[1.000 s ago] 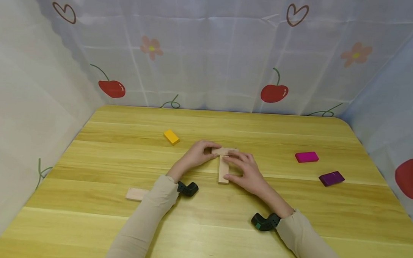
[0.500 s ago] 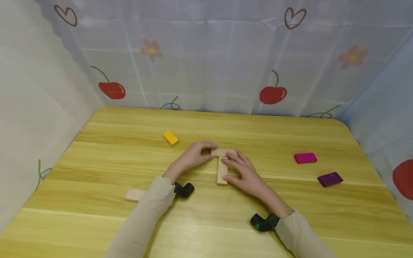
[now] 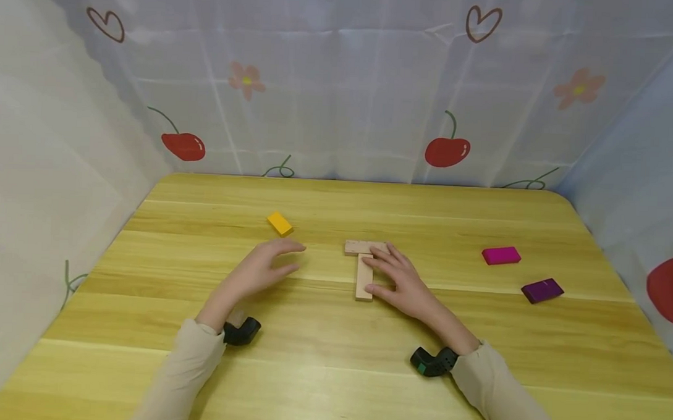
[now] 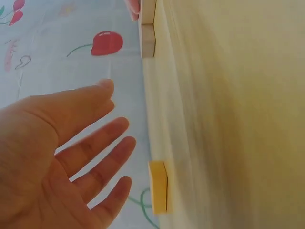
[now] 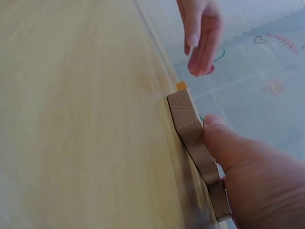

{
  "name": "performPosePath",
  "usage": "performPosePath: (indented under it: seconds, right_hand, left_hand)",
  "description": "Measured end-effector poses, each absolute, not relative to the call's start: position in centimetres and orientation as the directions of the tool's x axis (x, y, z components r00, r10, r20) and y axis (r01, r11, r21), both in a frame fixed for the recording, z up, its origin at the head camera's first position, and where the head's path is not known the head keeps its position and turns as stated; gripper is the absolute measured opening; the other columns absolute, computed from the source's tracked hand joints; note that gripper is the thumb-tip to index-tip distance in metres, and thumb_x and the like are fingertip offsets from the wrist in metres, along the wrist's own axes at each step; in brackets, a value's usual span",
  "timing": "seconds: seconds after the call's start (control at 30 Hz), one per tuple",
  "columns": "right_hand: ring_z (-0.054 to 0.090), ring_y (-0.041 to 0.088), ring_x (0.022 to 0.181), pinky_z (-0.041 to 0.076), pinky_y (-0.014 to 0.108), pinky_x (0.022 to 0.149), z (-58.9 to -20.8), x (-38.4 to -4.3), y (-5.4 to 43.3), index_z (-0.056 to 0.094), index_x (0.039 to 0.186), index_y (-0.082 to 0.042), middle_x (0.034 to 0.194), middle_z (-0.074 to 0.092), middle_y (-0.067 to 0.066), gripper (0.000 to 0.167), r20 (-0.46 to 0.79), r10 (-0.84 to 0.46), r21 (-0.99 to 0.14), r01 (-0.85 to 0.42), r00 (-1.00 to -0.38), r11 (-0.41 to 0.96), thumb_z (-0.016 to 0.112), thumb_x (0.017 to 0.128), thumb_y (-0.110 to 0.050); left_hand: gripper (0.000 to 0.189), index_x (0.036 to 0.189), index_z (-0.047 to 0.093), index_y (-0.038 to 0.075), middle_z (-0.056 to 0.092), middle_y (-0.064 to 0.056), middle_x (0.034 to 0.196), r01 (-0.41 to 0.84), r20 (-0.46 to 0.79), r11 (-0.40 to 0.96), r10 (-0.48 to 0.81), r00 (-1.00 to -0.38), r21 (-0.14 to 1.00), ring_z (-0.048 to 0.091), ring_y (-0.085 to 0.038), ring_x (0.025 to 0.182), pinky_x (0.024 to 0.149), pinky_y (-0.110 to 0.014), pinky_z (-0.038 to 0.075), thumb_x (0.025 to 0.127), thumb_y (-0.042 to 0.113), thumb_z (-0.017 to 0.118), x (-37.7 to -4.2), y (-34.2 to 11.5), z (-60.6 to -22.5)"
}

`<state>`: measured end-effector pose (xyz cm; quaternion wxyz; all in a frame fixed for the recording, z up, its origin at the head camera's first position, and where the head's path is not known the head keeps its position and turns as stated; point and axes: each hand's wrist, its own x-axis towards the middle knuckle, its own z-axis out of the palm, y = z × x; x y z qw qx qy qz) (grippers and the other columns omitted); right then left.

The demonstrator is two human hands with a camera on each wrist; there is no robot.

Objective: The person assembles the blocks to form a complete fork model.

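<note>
Two plain wooden blocks lie flat in a T shape mid-table: a crosswise block (image 3: 359, 246) at the far side and a lengthwise block (image 3: 364, 282) running toward me. My right hand (image 3: 405, 286) rests on them, fingertips over the right part of the crosswise block and thumb at the lengthwise one's near end. In the right wrist view the thumb (image 5: 221, 138) lies along the wood. Off to the left, my left hand (image 3: 253, 270) hovers with loosely extended fingers and holds nothing. A yellow block (image 3: 280, 223) lies just beyond its fingertips.
Toward the right side of the wooden table (image 3: 330, 383) lie a magenta block (image 3: 501, 255) and a purple block (image 3: 542, 291). Another plain block (image 3: 235, 318) is mostly hidden behind my left wrist. A printed curtain (image 3: 340, 99) stands behind the table.
My left hand has let go of the crosswise block and moved left and slightly toward me. My right hand stays on the two plain blocks, which keep their T shape.
</note>
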<state>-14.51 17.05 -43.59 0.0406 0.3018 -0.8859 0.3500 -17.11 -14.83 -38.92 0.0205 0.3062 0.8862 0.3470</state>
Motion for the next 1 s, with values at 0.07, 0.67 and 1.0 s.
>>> performPosePath:
  seconds: [0.07, 0.67, 1.0]
  right_hand:
    - [0.011, 0.039, 0.137, 0.009, 0.058, 0.105, -43.7, -14.6, 17.0, 0.050, 0.136, -0.008, 0.146, 0.033, 0.013, 0.055, 0.283, -0.508, -0.593, -0.565, -0.813, 0.574, 0.068, 0.087, -0.026]
    - [0.009, 0.036, 0.138, 0.007, 0.060, 0.104, -43.6, -14.7, 17.3, 0.049, 0.137, -0.009, 0.147, 0.032, 0.012, 0.055, 0.259, -0.505, -0.606, -0.546, -0.823, 0.578, 0.068, 0.088, -0.024]
    - [0.009, 0.037, 0.138, 0.007, 0.059, 0.104, -43.4, -14.8, 17.2, 0.048, 0.138, -0.009, 0.147, 0.032, 0.012, 0.056, 0.256, -0.515, -0.610, -0.550, -0.818, 0.570, 0.068, 0.088, -0.025]
  left_hand:
    - [0.037, 0.124, 0.060, 0.003, 0.057, -0.010, 0.124, 0.521, 0.182, 0.564, 0.548, -0.817, 0.640, 0.049, -0.027, 0.117, 0.096, -0.045, 0.038, 0.089, 0.012, 0.066, -16.4, -16.6, -39.0]
    - [0.067, 0.139, 0.048, 0.014, 0.014, -0.014, 0.153, 0.337, -0.102, 0.516, 0.649, -0.754, 0.788, -0.006, -0.039, 0.137, 0.094, -0.071, 0.006, 0.079, 0.024, 0.076, -12.3, -28.4, -40.6]
    - [0.051, 0.125, 0.057, 0.014, 0.012, -0.019, 0.153, 0.352, -0.073, 0.472, 0.673, -0.736, 0.808, -0.006, -0.041, 0.136, 0.094, -0.072, 0.004, 0.078, 0.018, 0.077, -12.0, -28.9, -40.8]
